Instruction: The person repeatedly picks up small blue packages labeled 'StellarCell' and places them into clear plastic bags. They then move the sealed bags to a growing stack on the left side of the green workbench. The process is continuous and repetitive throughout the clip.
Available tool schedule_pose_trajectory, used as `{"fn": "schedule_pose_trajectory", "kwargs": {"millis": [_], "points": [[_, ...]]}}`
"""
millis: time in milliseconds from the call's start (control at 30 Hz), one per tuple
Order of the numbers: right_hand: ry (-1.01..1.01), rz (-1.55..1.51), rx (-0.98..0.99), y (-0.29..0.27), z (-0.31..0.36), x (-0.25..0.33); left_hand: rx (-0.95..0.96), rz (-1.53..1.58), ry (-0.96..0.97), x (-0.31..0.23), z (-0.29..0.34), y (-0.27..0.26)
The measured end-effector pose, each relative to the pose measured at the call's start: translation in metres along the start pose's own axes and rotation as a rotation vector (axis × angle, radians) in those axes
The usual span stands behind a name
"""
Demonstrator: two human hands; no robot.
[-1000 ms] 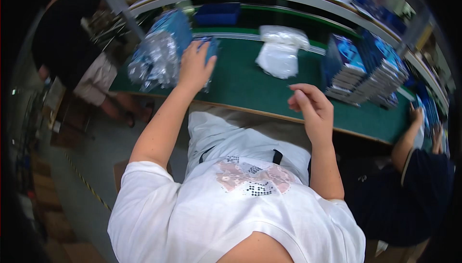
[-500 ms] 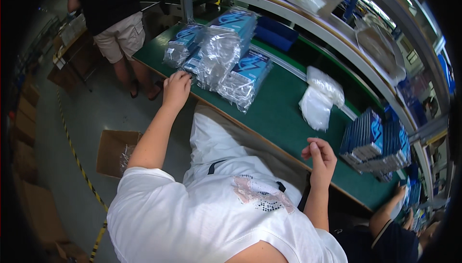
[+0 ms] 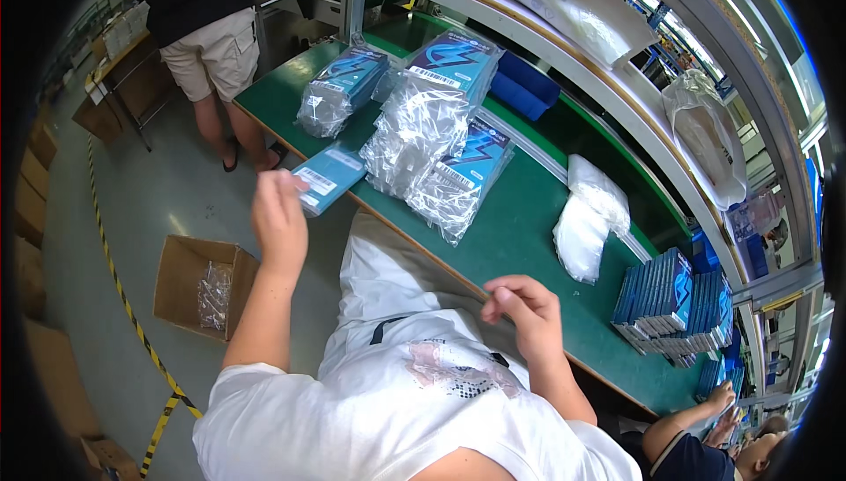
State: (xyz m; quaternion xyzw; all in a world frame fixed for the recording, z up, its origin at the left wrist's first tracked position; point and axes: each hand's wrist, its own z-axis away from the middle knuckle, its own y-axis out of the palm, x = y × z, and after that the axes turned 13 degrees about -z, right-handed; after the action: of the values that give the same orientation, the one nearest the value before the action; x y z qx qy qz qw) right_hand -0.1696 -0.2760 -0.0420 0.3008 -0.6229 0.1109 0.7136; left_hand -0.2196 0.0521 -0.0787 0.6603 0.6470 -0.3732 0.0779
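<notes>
My left hand (image 3: 280,221) grips a flat blue box (image 3: 324,180) with a white label by its near end. The box juts past the table's left front edge. Beside it on the green table (image 3: 529,217) lie blue boxes in clear plastic bags: a smaller stack (image 3: 348,85) at the back left and a taller stack (image 3: 432,98) with crumpled film hanging over its front. A bagged box (image 3: 463,173) leans at that stack's right. My right hand (image 3: 529,309) hovers by the front edge, holding nothing, its fingers loosely curled and apart.
Clear plastic bags (image 3: 586,225) lie mid-table, and stacked blue boxes (image 3: 670,300) stand at the right. A cardboard carton (image 3: 176,283) with clear film inside sits on the floor. One person (image 3: 198,14) stands at the far left; another (image 3: 705,446) works at the lower right. A shelf (image 3: 546,49) runs behind.
My left hand has drawn back from the table edge toward me, bringing a flat blue box out from beside the stacks. My right hand has moved left.
</notes>
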Motion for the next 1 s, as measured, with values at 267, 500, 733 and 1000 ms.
{"fn": "schedule_pose_trajectory", "kwargs": {"millis": [267,500,733,1000], "points": [[0.323,0.074,0.803,0.058,-0.039,0.003,-0.12,0.983,-0.306,-0.072,-0.065,-0.041],[-0.655,0.126,0.395,0.101,-0.085,0.011,0.363,1.686,-0.642,-0.08,-0.072,0.005],[-0.383,-0.006,0.218,0.09,-0.142,0.106,0.307,1.053,-0.421,-0.115,-0.123,0.032],[0.213,0.195,0.234,0.046,-0.25,0.132,0.95,0.695,-0.4,-0.047,-0.203,0.116]]}}
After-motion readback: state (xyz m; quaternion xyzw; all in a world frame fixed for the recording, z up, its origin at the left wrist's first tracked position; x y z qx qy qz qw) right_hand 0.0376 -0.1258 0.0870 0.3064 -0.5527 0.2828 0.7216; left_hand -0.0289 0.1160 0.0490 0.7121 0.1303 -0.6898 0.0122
